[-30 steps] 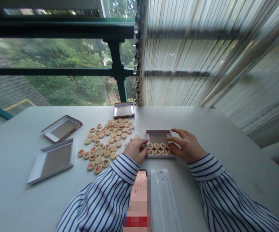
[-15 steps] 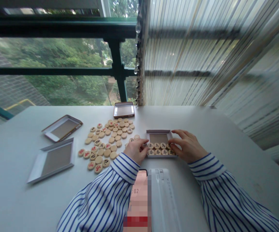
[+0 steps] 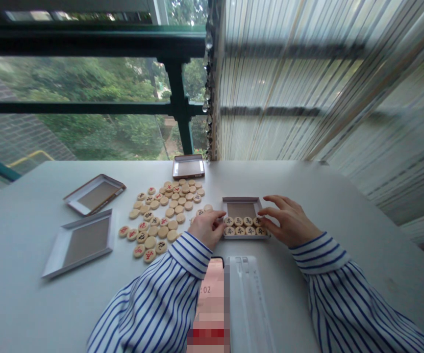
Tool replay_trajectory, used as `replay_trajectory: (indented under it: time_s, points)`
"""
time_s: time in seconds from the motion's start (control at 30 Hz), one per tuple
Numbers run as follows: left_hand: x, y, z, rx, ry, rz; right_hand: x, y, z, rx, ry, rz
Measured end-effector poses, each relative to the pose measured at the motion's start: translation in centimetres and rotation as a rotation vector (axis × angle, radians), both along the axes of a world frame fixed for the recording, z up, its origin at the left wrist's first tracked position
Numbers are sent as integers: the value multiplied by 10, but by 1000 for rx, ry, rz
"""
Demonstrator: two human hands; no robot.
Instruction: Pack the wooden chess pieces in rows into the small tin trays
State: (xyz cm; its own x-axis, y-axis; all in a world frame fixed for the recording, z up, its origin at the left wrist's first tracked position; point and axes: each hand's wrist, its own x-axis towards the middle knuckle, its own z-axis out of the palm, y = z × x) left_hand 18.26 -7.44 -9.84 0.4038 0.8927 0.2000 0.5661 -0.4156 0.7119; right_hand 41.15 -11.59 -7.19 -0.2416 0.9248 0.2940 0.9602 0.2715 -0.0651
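Observation:
A shallow box (image 3: pixel 241 200) with grey-white walls stands in front of me. Two rows of round wooden xiangqi pieces (image 3: pixel 238 222) with black characters fill its near half, and its brown floor shows behind them. My left hand (image 3: pixel 208 227) has thumb and forefinger closed at the box's left wall. At the right end, my right hand (image 3: pixel 287 220) holds nothing; its fingers are spread, with the tips beside the rightmost pieces. To the left lie many loose xiangqi pieces (image 3: pixel 163 232), some face down, others showing red or black characters.
Three other shallow box parts lie at the left and back: a white tray (image 3: pixel 88 240), a brown-edged tray (image 3: pixel 96 193) and a small tray (image 3: pixel 188 166). A phone (image 3: pixel 212 289) and a long white case (image 3: pixel 250 299) lie nearest me. Beyond the table hangs a string curtain (image 3: pixel 270 98).
My right hand has drawn slightly to the right, its fingers loosening away from the box's right end. My left hand, the box and the pieces stay as they were.

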Motion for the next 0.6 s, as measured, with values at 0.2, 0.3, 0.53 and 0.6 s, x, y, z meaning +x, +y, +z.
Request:
replay_trajectory:
  time_s: [0.2,0.3,0.53,0.6]
  points:
    - [-1,1,0,3,9,-10,8,-5,8,-72,22,72]
    - [0,1,1,5,22,-9,8,-7,8,-113,14,79]
    - [-1,1,1,15,13,-9,5,-8,8,-114,-5,96]
    - [-1,1,0,16,7,-11,4,-8,9,-117,-16,97]
